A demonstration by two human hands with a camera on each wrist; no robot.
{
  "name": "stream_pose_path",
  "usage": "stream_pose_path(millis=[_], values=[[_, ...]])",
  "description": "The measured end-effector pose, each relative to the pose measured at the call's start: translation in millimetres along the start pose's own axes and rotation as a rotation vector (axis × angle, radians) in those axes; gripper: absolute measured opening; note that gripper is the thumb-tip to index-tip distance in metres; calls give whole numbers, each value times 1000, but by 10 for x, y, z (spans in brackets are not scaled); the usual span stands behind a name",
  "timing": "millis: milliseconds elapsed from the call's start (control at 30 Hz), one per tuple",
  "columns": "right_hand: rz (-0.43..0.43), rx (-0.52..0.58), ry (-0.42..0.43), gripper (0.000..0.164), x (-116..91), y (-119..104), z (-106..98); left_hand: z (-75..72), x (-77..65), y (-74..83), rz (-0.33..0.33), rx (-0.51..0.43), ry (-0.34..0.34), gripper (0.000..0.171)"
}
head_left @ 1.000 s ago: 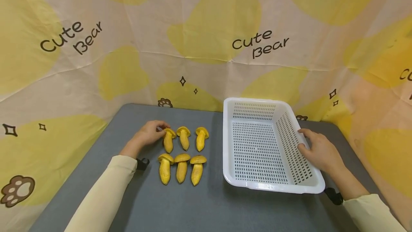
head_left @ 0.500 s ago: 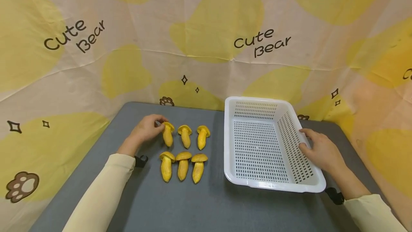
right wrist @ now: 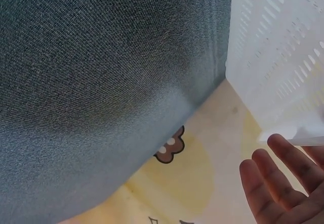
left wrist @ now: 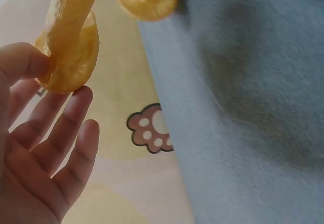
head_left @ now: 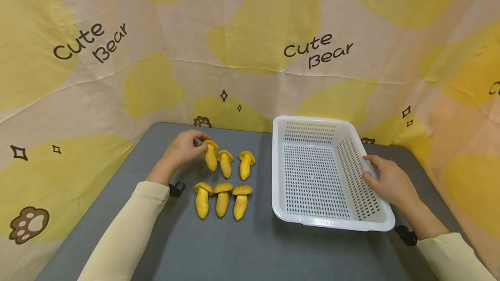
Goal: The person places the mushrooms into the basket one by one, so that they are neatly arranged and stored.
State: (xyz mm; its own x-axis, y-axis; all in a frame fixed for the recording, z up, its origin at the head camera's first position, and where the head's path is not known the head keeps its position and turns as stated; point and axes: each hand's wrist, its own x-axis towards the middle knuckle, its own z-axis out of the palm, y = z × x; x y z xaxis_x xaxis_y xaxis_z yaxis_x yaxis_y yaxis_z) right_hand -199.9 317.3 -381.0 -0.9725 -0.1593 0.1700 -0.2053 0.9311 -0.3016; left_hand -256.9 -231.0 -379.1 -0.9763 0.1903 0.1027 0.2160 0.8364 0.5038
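Note:
My left hand (head_left: 186, 147) pinches a yellow mushroom (head_left: 211, 160) by its cap, stem pointing down, at the left end of the far row. In the left wrist view, thumb and fingers meet at the cap (left wrist: 81, 62), while the lower fingers stay loosely extended. Two more mushrooms lie beside it, one in the middle (head_left: 225, 166) and one at the right (head_left: 245, 166). My right hand (head_left: 392, 183) holds the right rim of a white perforated plastic basket (head_left: 276, 172), thumb over the rim. Nothing lies in the basket.
A nearer row of yellow mushrooms lies at left (head_left: 202, 201), middle (head_left: 222, 200) and right (head_left: 240, 203) on the grey table (head_left: 250, 250). A printed cloth (head_left: 250, 34) hangs behind the table and along its sides.
My left hand has taken the far-left mushroom off its spot, moving it away and then rightward, close to the middle one. The right hand and basket have stayed put.

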Motion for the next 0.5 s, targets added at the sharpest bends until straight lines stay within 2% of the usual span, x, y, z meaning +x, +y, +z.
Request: stream_pose_path(millis=[500], values=[[20, 6, -17, 49, 2, -4, 2, 5, 146, 361, 83, -23, 27, 25]])
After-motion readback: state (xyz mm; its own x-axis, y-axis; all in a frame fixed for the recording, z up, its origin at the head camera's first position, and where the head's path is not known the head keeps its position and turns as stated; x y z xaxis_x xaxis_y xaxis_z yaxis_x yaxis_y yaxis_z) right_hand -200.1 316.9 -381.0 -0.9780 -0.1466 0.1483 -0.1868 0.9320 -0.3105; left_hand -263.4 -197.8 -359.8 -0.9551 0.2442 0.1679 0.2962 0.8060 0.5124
